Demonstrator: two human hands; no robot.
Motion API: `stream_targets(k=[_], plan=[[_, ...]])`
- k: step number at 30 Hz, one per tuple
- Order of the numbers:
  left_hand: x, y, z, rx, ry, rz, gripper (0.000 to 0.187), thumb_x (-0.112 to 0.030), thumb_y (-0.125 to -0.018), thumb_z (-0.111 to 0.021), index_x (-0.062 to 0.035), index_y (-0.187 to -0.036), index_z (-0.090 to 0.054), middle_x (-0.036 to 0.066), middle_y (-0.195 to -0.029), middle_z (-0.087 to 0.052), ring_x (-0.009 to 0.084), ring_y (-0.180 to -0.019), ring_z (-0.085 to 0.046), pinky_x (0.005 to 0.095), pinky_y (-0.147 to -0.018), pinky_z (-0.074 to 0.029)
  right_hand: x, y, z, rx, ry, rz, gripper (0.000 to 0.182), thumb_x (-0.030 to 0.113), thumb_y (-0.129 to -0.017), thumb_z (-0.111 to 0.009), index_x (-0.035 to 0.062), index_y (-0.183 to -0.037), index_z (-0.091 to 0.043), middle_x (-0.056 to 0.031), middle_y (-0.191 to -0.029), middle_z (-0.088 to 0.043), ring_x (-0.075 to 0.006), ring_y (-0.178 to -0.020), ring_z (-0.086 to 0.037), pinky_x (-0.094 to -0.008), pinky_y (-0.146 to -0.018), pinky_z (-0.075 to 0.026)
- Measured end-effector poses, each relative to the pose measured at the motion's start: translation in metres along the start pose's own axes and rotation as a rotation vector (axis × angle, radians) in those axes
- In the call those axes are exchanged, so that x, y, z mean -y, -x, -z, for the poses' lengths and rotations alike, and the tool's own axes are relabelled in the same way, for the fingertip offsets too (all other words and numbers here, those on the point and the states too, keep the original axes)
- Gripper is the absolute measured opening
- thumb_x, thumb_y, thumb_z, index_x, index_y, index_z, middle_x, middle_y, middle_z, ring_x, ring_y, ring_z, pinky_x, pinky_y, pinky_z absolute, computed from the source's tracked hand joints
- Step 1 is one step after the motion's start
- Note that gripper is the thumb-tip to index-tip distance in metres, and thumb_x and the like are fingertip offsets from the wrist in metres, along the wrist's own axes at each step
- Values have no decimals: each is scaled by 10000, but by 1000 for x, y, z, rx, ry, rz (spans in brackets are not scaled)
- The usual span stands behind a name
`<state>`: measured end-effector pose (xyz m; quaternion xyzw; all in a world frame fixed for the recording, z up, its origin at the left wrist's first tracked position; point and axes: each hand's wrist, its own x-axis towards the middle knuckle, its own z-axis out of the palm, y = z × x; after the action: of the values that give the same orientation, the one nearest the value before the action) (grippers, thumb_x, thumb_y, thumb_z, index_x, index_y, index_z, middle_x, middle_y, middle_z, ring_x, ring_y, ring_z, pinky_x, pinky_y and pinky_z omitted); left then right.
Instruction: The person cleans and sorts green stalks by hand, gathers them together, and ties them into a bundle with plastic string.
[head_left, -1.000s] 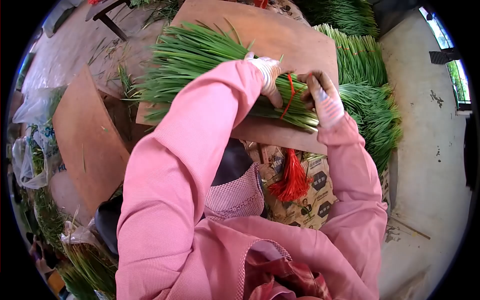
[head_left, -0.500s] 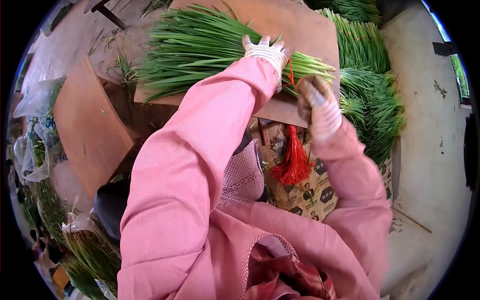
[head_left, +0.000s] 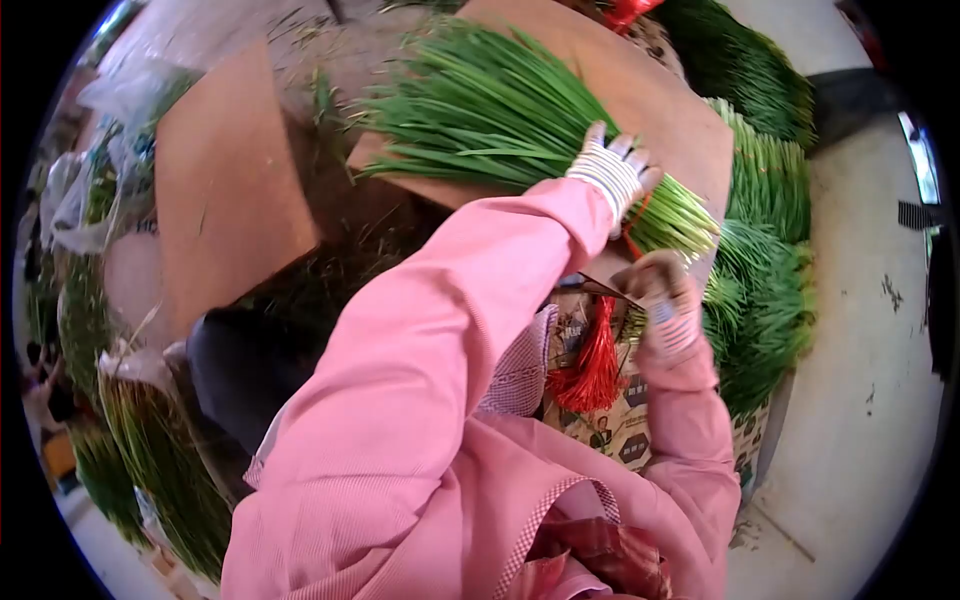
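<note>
A thick bunch of long green leafy stalks [head_left: 480,105] lies across the brown board [head_left: 690,120], its pale cut ends toward the right. My left hand [head_left: 612,172], in a striped white glove, presses on the bunch near those ends with its fingers spread. A thin red tie [head_left: 632,235] runs around the bunch beside that hand. Close to the board's front edge, my right hand [head_left: 662,290], gloved too, is curled closed at the lower end of the tie; what its fingers grip is too small to make out. A hank of red ties [head_left: 597,365] hangs below the board.
Stacked green bundles [head_left: 765,280] stand right of the board. At left are a tilted brown board [head_left: 225,190], plastic bags [head_left: 85,205] and more stalks [head_left: 165,450]. A printed carton [head_left: 625,420] is under the hanging ties. A pale wall [head_left: 860,330] is at far right.
The view has turned, so the board and bunch appear farther right. My left hand stays spread on the bunch. My right hand has moved down slightly relative to the bunch, beside the board's front edge.
</note>
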<state>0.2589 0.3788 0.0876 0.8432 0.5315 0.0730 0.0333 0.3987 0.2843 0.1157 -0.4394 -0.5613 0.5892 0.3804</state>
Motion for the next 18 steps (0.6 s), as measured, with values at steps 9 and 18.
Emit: stream_targets(k=[9, 18], plan=[[-4, 8, -15, -57, 76, 81, 716, -325, -654, -633, -211, -1262, -272, 42, -1287, -290, 253, -1205, -241, 563, -951, -146, -56, -17, 75, -264, 499, -34, 162, 194, -791, -542, 49, -862, -526, 10, -546, -434, -65, -443, -332, -227, -401, -277], [0, 12, -28, -211, 59, 38, 609, -261, -692, -561, -194, -1240, -304, 44, -1257, -324, 241, -1187, -270, 540, -958, -156, -11, -14, 23, 208, 1117, 624, 163, 122, -791, -513, -17, -861, -563, -65, -800, -563, -131, -728, -506, -254, -655, -399]])
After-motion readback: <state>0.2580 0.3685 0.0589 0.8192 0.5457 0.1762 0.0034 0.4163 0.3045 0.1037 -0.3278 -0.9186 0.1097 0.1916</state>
